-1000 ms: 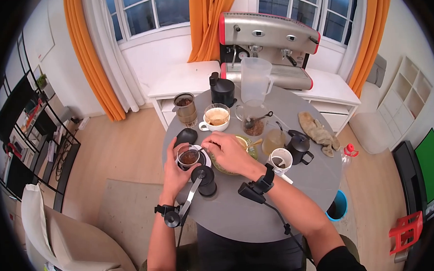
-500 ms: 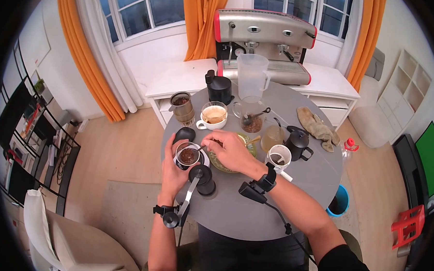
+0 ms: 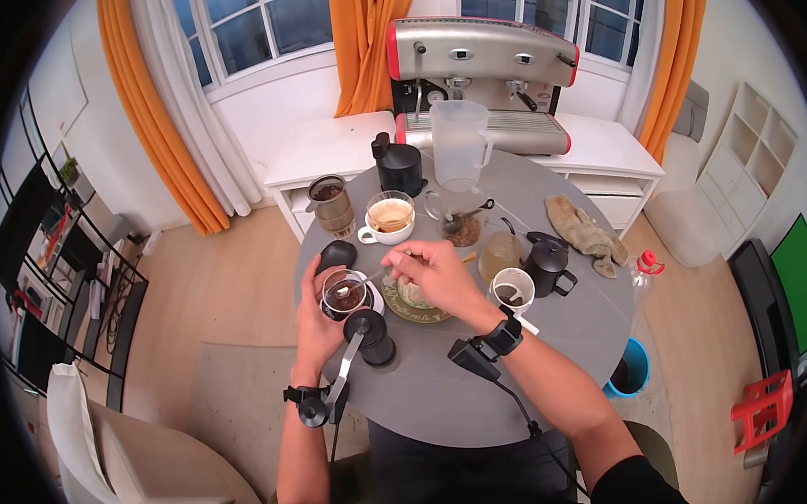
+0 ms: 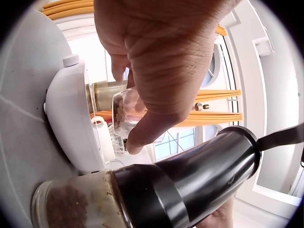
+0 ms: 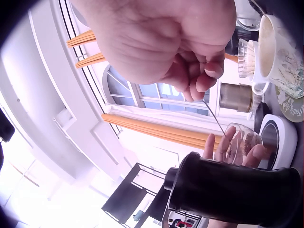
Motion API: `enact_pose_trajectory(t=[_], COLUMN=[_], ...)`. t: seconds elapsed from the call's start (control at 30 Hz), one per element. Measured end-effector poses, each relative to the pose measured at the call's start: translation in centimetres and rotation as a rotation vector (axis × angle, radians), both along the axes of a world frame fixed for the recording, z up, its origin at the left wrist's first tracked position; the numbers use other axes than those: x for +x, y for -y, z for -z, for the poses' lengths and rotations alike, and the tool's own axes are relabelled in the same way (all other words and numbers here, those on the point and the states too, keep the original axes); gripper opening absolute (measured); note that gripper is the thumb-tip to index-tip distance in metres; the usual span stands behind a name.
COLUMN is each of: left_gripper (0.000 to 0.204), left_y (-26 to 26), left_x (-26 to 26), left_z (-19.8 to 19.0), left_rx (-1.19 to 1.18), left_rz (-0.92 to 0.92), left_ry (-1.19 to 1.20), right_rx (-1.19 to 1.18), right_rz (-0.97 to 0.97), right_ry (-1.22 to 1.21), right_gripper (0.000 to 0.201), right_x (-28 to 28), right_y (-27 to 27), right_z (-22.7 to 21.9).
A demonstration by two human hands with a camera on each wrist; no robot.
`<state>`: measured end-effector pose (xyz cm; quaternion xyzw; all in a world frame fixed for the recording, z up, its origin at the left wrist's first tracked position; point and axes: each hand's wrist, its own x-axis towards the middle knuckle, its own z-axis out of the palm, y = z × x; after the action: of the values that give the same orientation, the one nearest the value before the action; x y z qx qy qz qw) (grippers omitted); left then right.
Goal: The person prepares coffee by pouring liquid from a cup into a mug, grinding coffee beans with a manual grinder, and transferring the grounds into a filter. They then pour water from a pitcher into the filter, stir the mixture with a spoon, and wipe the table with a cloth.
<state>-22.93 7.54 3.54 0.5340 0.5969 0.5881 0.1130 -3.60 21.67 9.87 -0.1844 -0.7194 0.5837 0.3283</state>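
My left hand (image 3: 313, 321) grips a small clear glass cup (image 3: 341, 302) of brown bits, thumb and fingers round its sides. The cup is over a white scale (image 3: 376, 298); whether they touch I cannot tell. Between its fingertips, my right hand (image 3: 436, 273) pinches a thin metal spoon handle (image 5: 214, 118), which slants down to the cup. A small pale patch shows at the cup. Close by my left hand stands a black hand grinder (image 4: 190, 175) with a crank, its clear jar (image 4: 71, 204) holding brown grounds. A patterned cup (image 3: 413, 294) on a green saucer (image 3: 422, 317) is partly behind my right hand.
Behind the hands are a black rounded object (image 3: 339, 254), a white cup (image 3: 376, 235), a metal-banded glass (image 3: 334, 210) and a glass jug (image 3: 461, 227). To the right are a white mug (image 3: 511, 292), a black pot (image 3: 547, 264) and a cloth (image 3: 583, 231).
My right hand has risen slightly, uncovering more of the patterned cup. A pale patch now shows at the glass cup. The whole head view has shifted a little.
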Motion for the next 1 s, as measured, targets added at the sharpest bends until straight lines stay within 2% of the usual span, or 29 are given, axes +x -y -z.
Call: enact_pose_trajectory(t=[0.2,0.3,0.4,0.57,0.7,0.83,0.93,0.97,1.0], left_gripper=[0.112,0.115,0.114,0.107,0.105,0.108,0.114,0.116,0.117], left_y=[0.4,0.2,0.1,-0.1,0.1,0.0,0.0,0.1,0.4], left_x=[0.4,-0.5,-0.7,-0.9,-0.6,-1.0,-1.3,-1.3,-1.3], left_z=[-1.0,0.0,0.9,1.7,1.6,1.9,2.2,2.2,2.2], left_rx=[-0.021,-0.049,-0.066,-0.039,-0.051,-0.067,-0.065,-0.061,-0.067], left_rz=[-0.013,0.013,0.015,0.024,0.022,0.026,0.022,0.02,-0.023], left_ry=[-0.015,0.033,0.104,-0.003,0.002,0.001,0.017,0.031,-0.012], right_rx=[-0.106,-0.14,-0.149,-0.124,-0.054,0.096,0.589,0.673,0.721], right_rz=[0.024,0.067,0.151,0.311,0.465,0.546,0.475,0.48,0.488], right_ry=[-0.028,-0.096,-0.147,-0.204,-0.192,-0.064,0.176,0.26,0.236], right_gripper=[0.025,0.025,0.025,0.025,0.023,0.019,0.012,0.009,0.009], right_x=[2.2,4.8,8.3,15.9,20.9,23.1,22.5,21.9,21.6], right_y=[0.2,0.6,0.8,0.9,1.3,2.1,3.5,4.3,4.6], right_z=[-1.9,-3.3,-4.6,-6.3,-7.0,-7.1,-7.3,-7.7,-7.8])
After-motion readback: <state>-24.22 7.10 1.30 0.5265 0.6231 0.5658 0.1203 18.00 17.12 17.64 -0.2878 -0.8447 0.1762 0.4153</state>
